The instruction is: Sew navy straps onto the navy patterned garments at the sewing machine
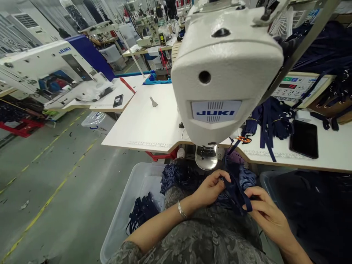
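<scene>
I sit at a white JUKI sewing machine (220,73) whose head fills the upper middle. Below its needle end, my left hand (210,189) pinches a navy strap (239,194) that lies over a navy lace garment (181,176) in my lap. My right hand (265,211) is closed on the same strap a little to the right, and the strap loops over its fingers. A silver bangle sits on my left wrist.
A clear plastic bin (129,205) with dark straps stands at my left knee. The white table (145,121) holds a black phone (304,139), a heap of navy straps (271,121), orange snips (243,139) and a control panel (298,88). More machines stand at the left.
</scene>
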Motion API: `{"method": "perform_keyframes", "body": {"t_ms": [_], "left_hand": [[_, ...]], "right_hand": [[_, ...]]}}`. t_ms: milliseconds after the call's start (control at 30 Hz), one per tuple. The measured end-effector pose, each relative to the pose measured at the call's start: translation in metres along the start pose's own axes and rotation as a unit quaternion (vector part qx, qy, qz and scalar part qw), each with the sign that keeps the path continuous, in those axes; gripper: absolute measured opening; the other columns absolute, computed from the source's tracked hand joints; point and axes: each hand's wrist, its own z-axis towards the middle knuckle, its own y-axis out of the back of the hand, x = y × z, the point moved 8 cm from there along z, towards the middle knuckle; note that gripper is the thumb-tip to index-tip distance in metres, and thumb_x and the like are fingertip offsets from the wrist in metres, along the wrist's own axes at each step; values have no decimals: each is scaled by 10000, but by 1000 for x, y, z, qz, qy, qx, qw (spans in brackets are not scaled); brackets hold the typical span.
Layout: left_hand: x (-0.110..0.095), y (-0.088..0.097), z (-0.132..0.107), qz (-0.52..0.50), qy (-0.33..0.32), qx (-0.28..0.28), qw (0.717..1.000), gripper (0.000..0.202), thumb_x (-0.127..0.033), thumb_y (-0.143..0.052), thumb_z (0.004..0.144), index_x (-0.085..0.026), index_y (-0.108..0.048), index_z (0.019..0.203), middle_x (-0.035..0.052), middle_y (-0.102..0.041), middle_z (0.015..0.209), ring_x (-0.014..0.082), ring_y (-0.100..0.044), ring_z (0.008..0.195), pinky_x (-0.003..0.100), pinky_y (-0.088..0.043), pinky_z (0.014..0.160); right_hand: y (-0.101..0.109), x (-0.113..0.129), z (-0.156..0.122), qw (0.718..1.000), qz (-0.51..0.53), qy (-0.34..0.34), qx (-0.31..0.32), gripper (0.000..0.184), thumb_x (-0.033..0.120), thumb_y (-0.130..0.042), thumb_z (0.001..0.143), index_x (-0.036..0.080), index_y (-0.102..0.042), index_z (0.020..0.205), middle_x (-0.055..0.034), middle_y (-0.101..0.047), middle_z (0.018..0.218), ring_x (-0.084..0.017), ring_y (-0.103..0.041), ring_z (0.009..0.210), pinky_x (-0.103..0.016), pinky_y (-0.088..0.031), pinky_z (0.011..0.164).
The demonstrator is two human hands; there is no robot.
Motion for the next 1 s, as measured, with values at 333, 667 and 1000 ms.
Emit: {"method": "perform_keyframes", "body": {"t_ms": [333,667,1000], "left_hand": [[82,7,-7,-37,203,-15,978,304,-344,-570,940,-147,-566,1171,77,-598,1135,190,-620,945,376,-543,801],[-8,59,-5,-205,131,-84,966,922,-812,-137,845,-82,-613,1144,204,-633,1155,283,-635,1037,438,-502,880],[-15,53,2,-262,2,-131,956,741,-752,-400,852,-115,-628,1154,166,-655,1087,254,-648,961,352,-535,800]], "right_hand": [[-48,-155,-62,930,-207,-272,137,479,550,-362,888,173,-641,989,-157,-720,1023,-304,-685,969,-407,-539,857],[-52,-170,-52,921,-302,-217,121,561,597,-263,914,182,-632,985,-191,-713,1001,-345,-694,901,-455,-535,770],[25,-86,46,947,-131,-295,-7,365,544,-405,919,266,-630,993,-45,-710,1012,-240,-657,945,-341,-491,829]]}}
